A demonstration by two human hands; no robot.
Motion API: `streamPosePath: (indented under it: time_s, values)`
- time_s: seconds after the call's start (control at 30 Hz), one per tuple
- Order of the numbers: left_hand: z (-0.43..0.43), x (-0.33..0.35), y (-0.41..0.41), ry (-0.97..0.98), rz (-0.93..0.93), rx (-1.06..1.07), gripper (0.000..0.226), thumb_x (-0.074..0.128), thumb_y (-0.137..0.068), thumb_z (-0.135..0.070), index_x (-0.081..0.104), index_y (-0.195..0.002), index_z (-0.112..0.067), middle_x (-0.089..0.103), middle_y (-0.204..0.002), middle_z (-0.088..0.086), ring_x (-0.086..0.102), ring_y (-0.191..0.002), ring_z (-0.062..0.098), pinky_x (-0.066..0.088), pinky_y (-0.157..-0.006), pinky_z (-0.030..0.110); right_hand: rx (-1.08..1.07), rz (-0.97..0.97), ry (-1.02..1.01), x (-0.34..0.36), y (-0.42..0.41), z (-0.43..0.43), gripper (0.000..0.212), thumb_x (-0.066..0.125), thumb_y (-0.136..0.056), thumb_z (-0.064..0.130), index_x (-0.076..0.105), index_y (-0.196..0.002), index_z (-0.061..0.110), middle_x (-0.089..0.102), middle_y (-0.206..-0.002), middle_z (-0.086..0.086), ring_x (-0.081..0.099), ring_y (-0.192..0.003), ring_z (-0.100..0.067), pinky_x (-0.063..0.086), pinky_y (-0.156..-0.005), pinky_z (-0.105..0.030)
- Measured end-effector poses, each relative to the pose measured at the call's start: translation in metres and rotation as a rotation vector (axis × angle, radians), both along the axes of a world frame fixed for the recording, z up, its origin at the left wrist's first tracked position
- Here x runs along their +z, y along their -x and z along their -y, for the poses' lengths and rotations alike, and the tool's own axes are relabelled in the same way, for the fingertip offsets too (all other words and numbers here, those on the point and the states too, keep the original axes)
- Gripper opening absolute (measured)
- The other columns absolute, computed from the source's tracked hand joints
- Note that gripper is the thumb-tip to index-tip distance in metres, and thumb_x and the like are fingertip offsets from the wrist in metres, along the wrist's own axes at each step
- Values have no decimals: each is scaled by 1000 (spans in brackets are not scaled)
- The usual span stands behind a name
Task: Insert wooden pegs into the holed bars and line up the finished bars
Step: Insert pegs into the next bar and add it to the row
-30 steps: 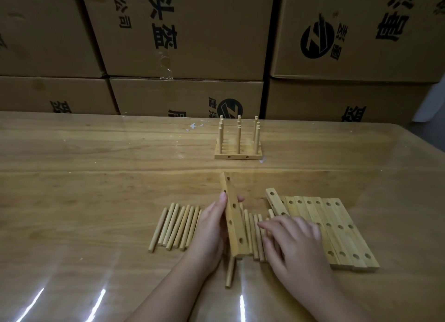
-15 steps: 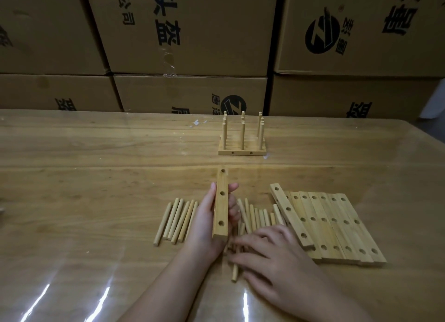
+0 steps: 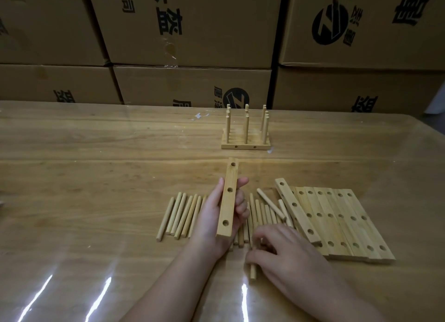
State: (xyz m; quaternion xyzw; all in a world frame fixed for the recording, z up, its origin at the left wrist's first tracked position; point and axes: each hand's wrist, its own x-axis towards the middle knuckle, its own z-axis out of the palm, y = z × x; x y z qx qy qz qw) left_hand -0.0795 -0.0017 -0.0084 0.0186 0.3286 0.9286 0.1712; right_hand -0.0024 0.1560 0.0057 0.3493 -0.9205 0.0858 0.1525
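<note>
My left hand (image 3: pixel 216 215) grips a three-holed wooden bar (image 3: pixel 228 198), held lengthwise above the table with its holes facing up. My right hand (image 3: pixel 286 256) lies over the near ends of the loose pegs, its fingers pinching one peg (image 3: pixel 252 272) that sticks out toward me. Loose pegs (image 3: pixel 183 214) lie in a row left of the held bar, and more pegs (image 3: pixel 267 207) lie right of it. Several empty holed bars (image 3: pixel 337 220) lie side by side at the right. Finished bars with upright pegs (image 3: pixel 246 135) stand together farther back.
The wooden table (image 3: pixel 96 177) has a glossy cover with glare streaks near the front edge. Stacked cardboard boxes (image 3: pixel 192 32) form a wall just behind the table. A scrap of tape (image 3: pixel 199 116) lies left of the finished bars.
My left hand has lifted the bar and turned it so its holes face up. My right hand slid toward me over the pegs and closed on one peg.
</note>
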Motion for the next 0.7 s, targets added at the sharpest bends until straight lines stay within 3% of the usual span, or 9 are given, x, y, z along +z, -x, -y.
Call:
streamPosePath:
  time_s: [0.1, 0.33, 0.4, 0.5, 0.57, 0.63, 0.7]
  values:
    - [-1, 1, 0, -5, 11, 6, 46, 45, -93, -41, 68, -105, -3, 44, -61, 0, 44, -51, 10, 43, -50, 22, -5, -17, 63, 0, 1, -3, 14, 56, -82, 28, 63, -92, 34, 52, -83, 8, 50, -75, -9, 40, -65, -19]
    - [-2, 2, 1, -4, 17, -9, 47, 43, -93, -40, 67, -107, -2, 44, -60, 0, 44, -50, 10, 43, -49, 23, -51, -46, 333, -2, 6, -10, 17, 51, -82, 24, 54, -97, 29, 59, -84, 15, 51, -81, 5, 37, -81, -15]
    - [-2, 1, 1, -1, 13, -13, 47, 44, -93, -40, 68, -107, -2, 44, -60, 1, 45, -50, 10, 44, -50, 23, -116, -23, 491, -3, 7, -12, 14, 53, -84, 26, 55, -97, 30, 58, -82, 21, 50, -76, 10, 38, -76, -10]
    - [-1, 0, 2, -1, 4, -16, 46, 46, -91, -41, 70, -106, -5, 45, -61, 0, 46, -51, 10, 44, -51, 23, -189, 45, 740, -3, 8, -14, 15, 64, -87, 27, 56, -97, 34, 63, -81, 17, 58, -68, 2, 44, -57, -10]
    - [-1, 0, 2, 7, -1, -22, 46, 47, -90, -42, 72, -105, -6, 45, -61, 0, 46, -52, 10, 45, -52, 23, -217, 53, 894, -3, 10, -15, 14, 61, -82, 30, 54, -92, 35, 68, -84, 15, 65, -77, 1, 51, -58, -16]
    - [-1, 1, 2, 31, -18, -32, 46, 48, -90, -43, 72, -106, -7, 45, -61, -1, 46, -52, 9, 45, -52, 23, -218, 68, 983, -1, 11, -14, 13, 59, -80, 31, 53, -91, 34, 69, -88, 19, 66, -84, 1, 51, -64, -13]
    - [-1, 0, 0, 88, -55, -43, 47, 48, -90, -45, 71, -110, -9, 47, -62, -1, 47, -53, 9, 45, -54, 22, -228, 78, 1011, 0, 12, -14, 13, 58, -80, 32, 52, -90, 37, 70, -88, 20, 66, -83, 3, 50, -60, -10]
